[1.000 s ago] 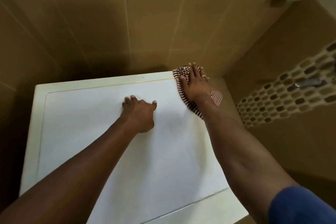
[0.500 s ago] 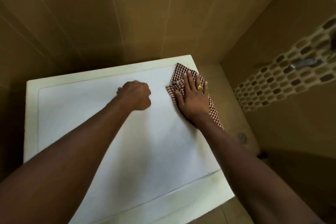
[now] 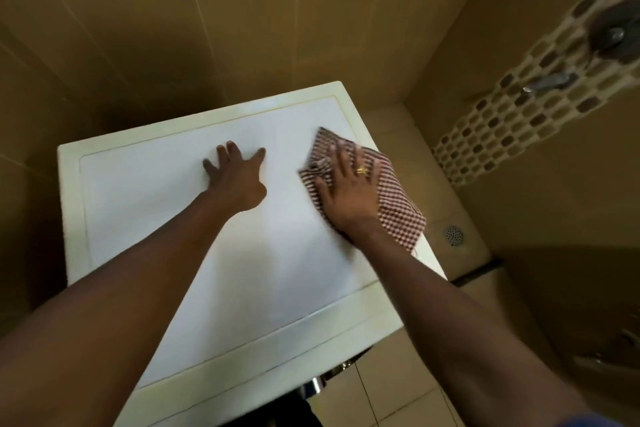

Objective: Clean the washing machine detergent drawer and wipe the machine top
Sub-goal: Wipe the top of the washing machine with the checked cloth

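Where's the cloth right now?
Head view: the checked cloth lies on the right side of the machine top, pressed flat under the right hand, at its right edge.

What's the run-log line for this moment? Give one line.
step: wipe machine top | right hand pressing checked cloth | left hand flat on top

A tiled household bathroom: a white washing machine [image 3: 242,288] stands in the corner, with large tan wall tiles [image 3: 207,28] rising behind it. To its right, a brown-and-cream mosaic band [image 3: 512,128] crosses the side wall, a metal tap [image 3: 547,81] set in it. A round floor drain [image 3: 454,235] sits just beside the machine.
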A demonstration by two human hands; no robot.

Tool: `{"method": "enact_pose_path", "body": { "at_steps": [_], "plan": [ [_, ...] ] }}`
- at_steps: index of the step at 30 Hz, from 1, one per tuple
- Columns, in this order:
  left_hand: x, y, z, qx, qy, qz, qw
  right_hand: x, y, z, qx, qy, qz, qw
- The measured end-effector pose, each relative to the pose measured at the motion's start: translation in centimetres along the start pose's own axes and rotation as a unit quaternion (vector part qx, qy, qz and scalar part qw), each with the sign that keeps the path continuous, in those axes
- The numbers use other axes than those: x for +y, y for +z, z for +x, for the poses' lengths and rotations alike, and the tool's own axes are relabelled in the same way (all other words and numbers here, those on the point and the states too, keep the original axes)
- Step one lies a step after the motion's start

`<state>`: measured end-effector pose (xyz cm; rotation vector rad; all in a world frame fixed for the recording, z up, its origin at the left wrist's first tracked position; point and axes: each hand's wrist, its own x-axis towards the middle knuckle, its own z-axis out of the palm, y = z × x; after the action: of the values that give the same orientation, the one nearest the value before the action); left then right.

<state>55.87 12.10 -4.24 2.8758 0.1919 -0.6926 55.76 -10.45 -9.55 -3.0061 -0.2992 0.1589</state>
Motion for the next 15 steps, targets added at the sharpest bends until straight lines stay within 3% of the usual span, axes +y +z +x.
{"method": "enact_pose_path", "body": {
  "at_steps": [4,8,11,13,15],
  "plan": [
    [0.5,2.1,-3.2,0.135,0.029,-0.131,0.982,-0.1,0.1,-6.3,-0.038,-0.195,-0.003,0.98],
    [-0.9,5.7,-7.4,0.201,0.065,-0.185,0.96,4.9,-0.4,-8.7,-0.037,-0.106,-0.003,0.994],
    [-1.2,7.8,-9.3,0.219,0.066,-0.203,0.952,2.8,0.1,-8.2,-0.02,-0.017,-0.006,1.0],
    [-0.9,8.8,-10.7,0.229,0.081,-0.214,0.946,0.4,0.3,-9.7,-0.037,-0.03,0.011,0.999],
    [-0.7,9.5,-11.9,0.242,0.11,-0.223,0.938,0.3,0.0,-12.6,-0.072,-0.119,0.015,0.99]
  ]
}}
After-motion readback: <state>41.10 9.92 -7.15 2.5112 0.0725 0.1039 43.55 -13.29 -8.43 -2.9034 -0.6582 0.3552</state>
